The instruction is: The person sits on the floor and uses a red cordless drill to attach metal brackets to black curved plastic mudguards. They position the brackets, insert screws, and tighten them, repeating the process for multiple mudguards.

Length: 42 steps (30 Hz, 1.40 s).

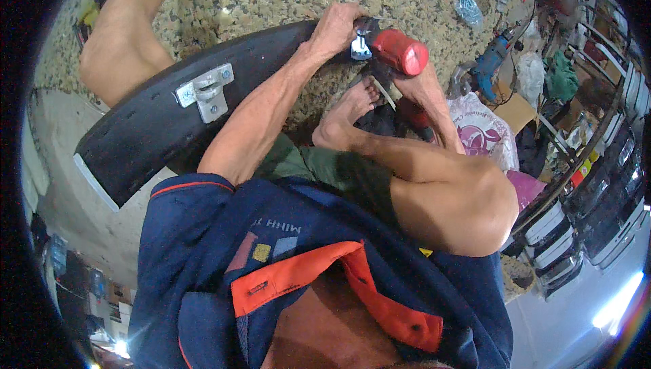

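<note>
Currently, my left grip [338,29] is closed over the far end of a curved black panel [152,125], which runs out to my left with 1 silver bracket [211,91] on its face. My right grip [422,90] is wrapped around a red tool [400,52], fingers partly hidden, and the tool sits just beside a smaller metal bracket [361,46] near that far end.

Your fisheye view bends toward its black rim; a tube light [618,303] glares lower right, a smaller lamp [121,349] lower left.
</note>
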Each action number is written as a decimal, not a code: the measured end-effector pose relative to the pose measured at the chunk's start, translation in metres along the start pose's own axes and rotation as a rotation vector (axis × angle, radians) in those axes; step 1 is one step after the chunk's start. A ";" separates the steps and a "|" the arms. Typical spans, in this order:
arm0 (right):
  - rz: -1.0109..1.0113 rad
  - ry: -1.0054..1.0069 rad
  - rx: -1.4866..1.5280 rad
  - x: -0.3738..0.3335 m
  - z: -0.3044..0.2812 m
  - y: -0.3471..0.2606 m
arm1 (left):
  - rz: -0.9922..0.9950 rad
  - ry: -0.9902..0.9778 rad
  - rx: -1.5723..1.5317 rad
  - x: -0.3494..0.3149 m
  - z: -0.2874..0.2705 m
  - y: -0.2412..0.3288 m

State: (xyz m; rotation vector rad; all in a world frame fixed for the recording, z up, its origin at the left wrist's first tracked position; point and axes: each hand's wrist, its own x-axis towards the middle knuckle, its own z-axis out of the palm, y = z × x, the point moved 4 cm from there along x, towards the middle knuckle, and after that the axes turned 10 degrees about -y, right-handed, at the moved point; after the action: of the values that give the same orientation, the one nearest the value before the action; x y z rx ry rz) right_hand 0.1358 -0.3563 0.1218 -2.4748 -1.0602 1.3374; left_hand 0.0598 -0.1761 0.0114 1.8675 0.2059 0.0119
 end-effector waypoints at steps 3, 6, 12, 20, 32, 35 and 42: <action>-0.031 0.037 -0.083 -0.018 -0.010 -0.004 | -0.066 0.328 0.060 -0.023 -0.009 0.031; -0.080 0.123 -0.044 -0.045 -0.006 -0.007 | -0.116 0.238 -0.105 -0.052 0.008 0.070; 0.264 0.217 0.476 -0.097 0.052 0.016 | -0.259 -0.040 -0.253 -0.094 0.061 0.124; 0.108 0.385 0.480 -0.098 0.088 0.026 | -0.304 -0.119 -0.213 -0.104 0.069 0.119; -0.169 0.326 0.232 -0.089 0.052 -0.003 | 0.014 0.001 -0.183 -0.088 0.044 0.148; -0.210 0.185 0.194 -0.120 0.007 -0.057 | 0.147 0.061 -0.114 -0.065 0.055 0.178; -0.252 -0.105 0.121 -0.152 -0.083 -0.161 | 0.084 -0.001 -0.043 -0.039 0.073 0.165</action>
State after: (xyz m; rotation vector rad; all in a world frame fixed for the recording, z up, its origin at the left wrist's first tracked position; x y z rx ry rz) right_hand 0.0627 -0.3171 0.3427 -2.1241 -1.2265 1.4188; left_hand 0.0517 -0.2979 0.1491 1.8325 0.1256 0.0728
